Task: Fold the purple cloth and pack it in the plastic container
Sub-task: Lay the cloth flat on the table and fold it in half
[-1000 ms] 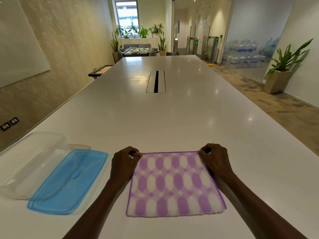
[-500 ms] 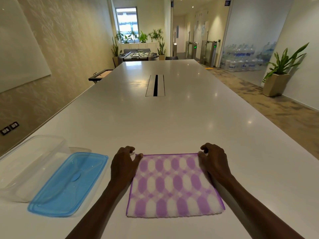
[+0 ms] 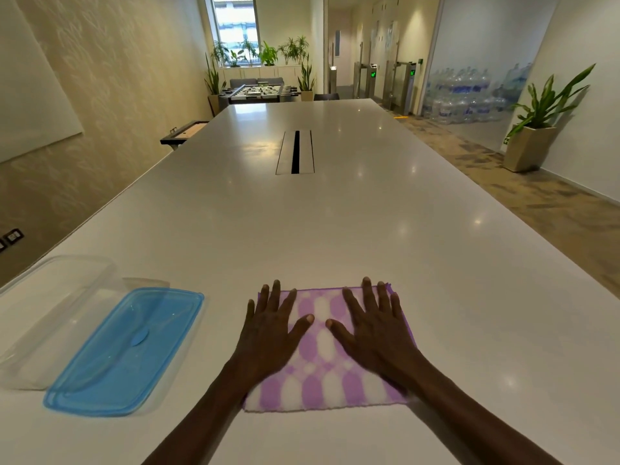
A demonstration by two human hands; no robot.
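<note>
The purple and white patterned cloth lies folded into a flat square on the white table, near its front edge. My left hand lies flat on the cloth's left half, fingers spread. My right hand lies flat on its right half, fingers spread too. Both palms press down on the fabric and grip nothing. The clear plastic container stands open at the far left of the table. Its blue lid rests beside it, between the container and the cloth.
A cable slot runs down the middle of the long table. A potted plant stands on the floor at the right, by stacked water bottles. The left wall runs close along the table's left edge.
Both hands let go of the cloth's far corners, opened and moved onto the top of the cloth, where they now lie flat. The cloth has stayed in place.
</note>
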